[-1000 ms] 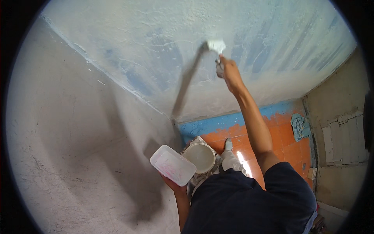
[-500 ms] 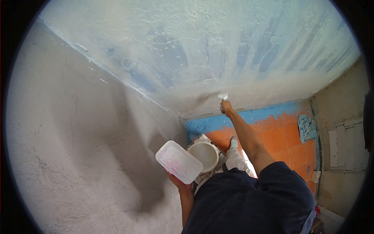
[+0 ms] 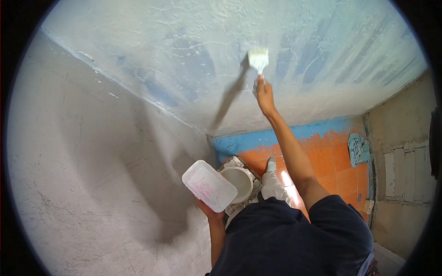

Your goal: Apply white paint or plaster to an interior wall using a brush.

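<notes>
Ahead of me rises a wall (image 3: 317, 32) with patchy white and pale blue paint. My right hand (image 3: 264, 95) is closed round the handle of a paintbrush (image 3: 258, 60). The wide white bristles point up at the wall and appear to meet it. At the lower left, my left hand (image 3: 209, 209) grips a white plastic tub (image 3: 211, 186) from its near edge; pink smears mark the tub. Part of that hand is hidden beneath the tub. Just right of the tub stands a round white bucket (image 3: 251, 184), partly covered by it.
A bare grey wall (image 3: 92, 184) runs along my left. The orange tiled floor (image 3: 322, 161) has a blue-painted strip (image 3: 294, 134) along the wall's foot. A crumpled teal cloth (image 3: 358, 149) lies at the right, near another rough wall (image 3: 400, 124).
My right hand has moved the brush upward along the wall, away from the floor. My left hand still holds the tub in nearly the same place.
</notes>
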The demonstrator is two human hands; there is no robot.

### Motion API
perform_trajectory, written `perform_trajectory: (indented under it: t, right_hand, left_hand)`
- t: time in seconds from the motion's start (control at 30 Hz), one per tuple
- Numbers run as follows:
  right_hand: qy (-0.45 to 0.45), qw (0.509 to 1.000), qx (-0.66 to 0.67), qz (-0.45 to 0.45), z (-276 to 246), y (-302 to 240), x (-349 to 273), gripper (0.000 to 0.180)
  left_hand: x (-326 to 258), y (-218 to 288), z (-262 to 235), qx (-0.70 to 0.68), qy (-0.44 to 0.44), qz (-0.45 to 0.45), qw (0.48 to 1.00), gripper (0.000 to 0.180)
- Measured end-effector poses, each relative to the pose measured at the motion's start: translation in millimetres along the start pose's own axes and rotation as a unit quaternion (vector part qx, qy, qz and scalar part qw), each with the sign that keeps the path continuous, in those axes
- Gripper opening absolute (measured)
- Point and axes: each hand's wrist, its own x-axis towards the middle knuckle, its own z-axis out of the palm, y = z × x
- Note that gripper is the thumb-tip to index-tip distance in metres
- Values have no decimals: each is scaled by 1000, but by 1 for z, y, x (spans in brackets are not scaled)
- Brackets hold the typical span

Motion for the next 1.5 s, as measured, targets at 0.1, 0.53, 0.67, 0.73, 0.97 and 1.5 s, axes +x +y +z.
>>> perform_trajectory:
  t: [0.1,0.53,0.67,0.73,0.97,1.5]
  right_hand:
    - [-15,992,-106,71,-19,137,-19,54]
    - [-82,955,193,210,-3,-75,3,33]
    - [-68,994,71,50,-7,-92,-9,44]
    - [-48,994,49,86,-3,-30,-9,51]
    - [39,896,97,432,-64,211,-57,42]
    - [-82,982,166,28,15,-115,14,43]
  left_hand:
    - [0,-4,8,-7,-17,-8,1000,59]
    - [-4,-3,-28,1,-9,-10,1000,57]
    - [-5,-8,-17,-12,-21,-32,999,56]
    - [-7,-3,-12,1,-19,-28,999,56]
    - [-5,-9,0,-32,-58,-35,997,58]
    - [0,5,-9,-16,-96,3,995,63]
